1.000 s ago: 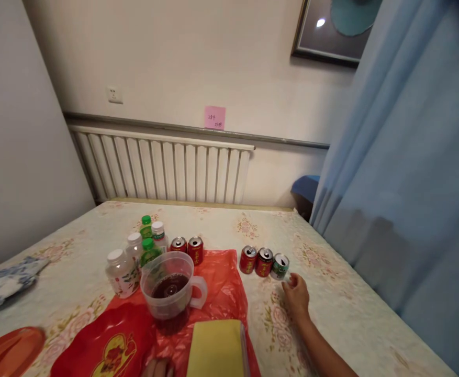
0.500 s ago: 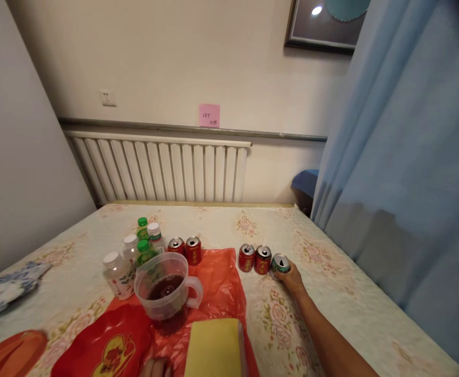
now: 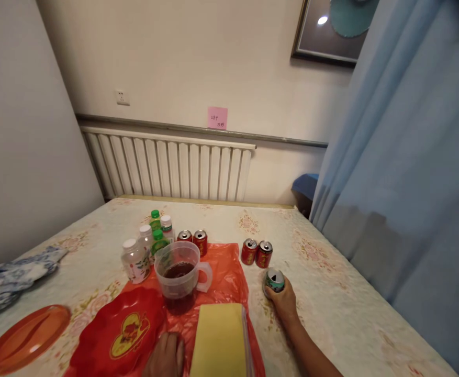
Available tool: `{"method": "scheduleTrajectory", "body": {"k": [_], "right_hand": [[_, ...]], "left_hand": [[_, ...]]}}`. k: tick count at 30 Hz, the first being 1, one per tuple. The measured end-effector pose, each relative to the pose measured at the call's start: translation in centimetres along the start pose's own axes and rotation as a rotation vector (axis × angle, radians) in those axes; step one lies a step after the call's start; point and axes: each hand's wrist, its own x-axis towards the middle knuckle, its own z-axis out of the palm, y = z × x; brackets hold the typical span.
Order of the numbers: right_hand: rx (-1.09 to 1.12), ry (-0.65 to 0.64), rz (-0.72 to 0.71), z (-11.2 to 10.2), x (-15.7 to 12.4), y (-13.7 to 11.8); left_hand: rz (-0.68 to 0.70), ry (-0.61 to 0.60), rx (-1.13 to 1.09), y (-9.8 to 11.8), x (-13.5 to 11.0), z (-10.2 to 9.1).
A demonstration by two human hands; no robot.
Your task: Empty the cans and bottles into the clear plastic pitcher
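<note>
My right hand (image 3: 286,301) is wrapped around a green drink can (image 3: 275,281) with an opened silver top, tilted slightly. The can is in front of two red drink cans: one red can (image 3: 249,252) and, beside it, a darker red can (image 3: 264,255). My left hand (image 3: 165,355) rests at the bottom edge with its fingers curled and pressed together, between a red scalloped tray (image 3: 91,335) and a folded yellow cloth (image 3: 219,340). I see nothing in it. Behind it, a clear plastic measuring jug (image 3: 174,287) holds dark liquid on red plastic sheeting (image 3: 229,283).
White-capped bottles, one a white bottle (image 3: 135,264), and green-capped bottles, one a green bottle (image 3: 159,243), stand behind the jug. Two more red cans are near them, including one can (image 3: 200,243). An orange lid (image 3: 27,337) and patterned fabric (image 3: 21,277) lie left. A blue curtain (image 3: 402,183) hangs right.
My right hand has drawn the green can toward me, away from the two red cans. More of my left hand has come into view. The camera view has shifted slightly.
</note>
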Motion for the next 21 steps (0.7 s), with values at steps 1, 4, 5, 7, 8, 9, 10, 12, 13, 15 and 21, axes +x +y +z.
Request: {"method": "scheduleTrajectory", "body": {"k": [1,4,5,7,8,9,10,12,13,15,21], "right_hand": [[0.003,-0.001,-0.015,0.0,-0.4,-0.4],[0.003,-0.023,-0.094,-0.1,-1.2,-2.2],[0.001,-0.037,-0.136,-0.1,-1.3,-3.0],[0.001,-0.067,-0.242,-0.2,-1.4,-5.2],[0.006,-0.079,-0.304,-0.2,-1.2,-6.4],[0.014,-0.09,-0.368,-0.2,-1.0,-7.7],[0.022,-0.102,-0.43,-0.2,-0.8,-9.1],[0.035,-0.131,-0.557,0.1,-0.1,-11.9],[0.036,-0.142,-0.617,0.3,0.3,-13.3],[0.031,-0.162,-0.719,0.8,1.0,-16.0],[0.012,-0.253,-0.935,2.4,2.0,-23.4]], "left_hand": [[-0.003,0.004,0.009,0.0,0.0,0.1],[-0.011,0.025,0.027,0.1,-0.1,0.3],[-0.013,0.032,0.029,0.1,-0.2,0.4],[-0.018,0.038,0.025,0.1,-0.3,0.4],[-0.028,0.04,0.021,0.2,-0.3,0.4],[-0.037,0.041,0.016,0.2,-0.4,0.4],[-0.046,0.043,0.012,0.3,-0.4,0.4],[-0.057,0.054,0.015,0.3,-0.6,0.5],[-0.054,0.069,0.021,0.3,-0.6,0.6],[-0.038,0.122,0.044,0.1,-0.8,0.9],[0.022,0.284,0.069,-0.3,-1.2,2.3]]}}
